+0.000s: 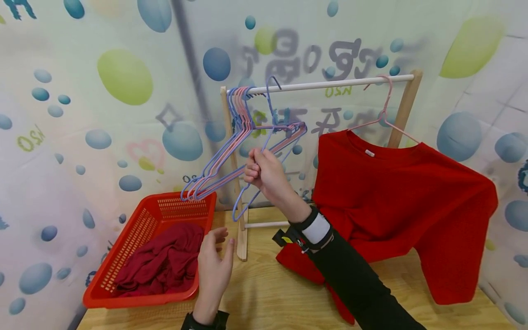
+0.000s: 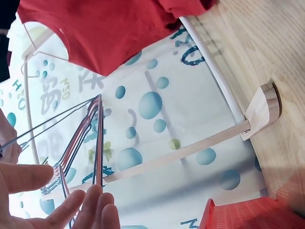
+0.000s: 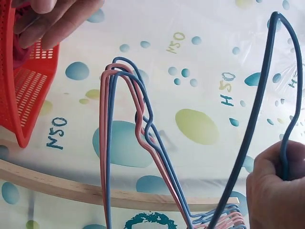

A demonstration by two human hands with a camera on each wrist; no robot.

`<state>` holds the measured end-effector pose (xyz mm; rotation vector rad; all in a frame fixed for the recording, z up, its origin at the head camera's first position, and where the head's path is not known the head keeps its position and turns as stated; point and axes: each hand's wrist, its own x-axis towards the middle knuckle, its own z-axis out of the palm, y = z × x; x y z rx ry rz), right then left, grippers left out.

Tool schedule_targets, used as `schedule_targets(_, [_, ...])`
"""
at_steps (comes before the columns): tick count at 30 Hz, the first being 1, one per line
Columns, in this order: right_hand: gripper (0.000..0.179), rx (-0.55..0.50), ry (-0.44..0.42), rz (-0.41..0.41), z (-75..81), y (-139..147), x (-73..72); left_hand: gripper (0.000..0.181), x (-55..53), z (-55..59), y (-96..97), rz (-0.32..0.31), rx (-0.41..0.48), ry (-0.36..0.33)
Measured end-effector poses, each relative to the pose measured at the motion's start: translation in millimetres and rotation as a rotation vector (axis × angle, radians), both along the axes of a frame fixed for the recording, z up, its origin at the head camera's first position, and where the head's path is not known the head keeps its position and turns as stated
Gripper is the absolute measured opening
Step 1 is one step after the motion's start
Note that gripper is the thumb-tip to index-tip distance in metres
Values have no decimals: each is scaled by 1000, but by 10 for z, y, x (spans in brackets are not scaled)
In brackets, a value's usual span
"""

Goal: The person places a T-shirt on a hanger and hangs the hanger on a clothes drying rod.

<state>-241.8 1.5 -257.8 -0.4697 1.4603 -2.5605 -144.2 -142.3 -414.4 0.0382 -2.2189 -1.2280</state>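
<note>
A blue clothes hanger [image 1: 239,205] is in my right hand [image 1: 269,176], its fingers curled round one sloping arm. Its hook stands above the rack's rail in the head view, apart from the bunch. In the right wrist view the blue hanger [image 3: 259,90] passes through the curled right hand [image 3: 279,186]. My left hand [image 1: 215,270] is held beside the basket with its fingers loosely spread, holding nothing. Several blue and pink hangers [image 1: 206,183] hang bunched at the rail's left end. A red shirt [image 1: 396,197] hangs on a pink hanger [image 1: 385,110] at the right.
The rack's white rail [image 1: 330,84] sits on wooden posts on a wooden table [image 1: 255,293]. At the left stands a red plastic basket [image 1: 140,302] with dark red cloth [image 1: 165,261] in it. A patterned sheet [image 1: 103,160] covers the wall behind.
</note>
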Motion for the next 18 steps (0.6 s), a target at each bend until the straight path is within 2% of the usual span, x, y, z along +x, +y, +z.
schedule_targets(7, [21, 97, -4, 20, -175, 122, 152, 26, 9, -2, -57, 21, 8, -40])
schedule_targets(18, [21, 141, -18, 63, -428, 356, 381, 26, -10, 11, -78, 3, -3, -18])
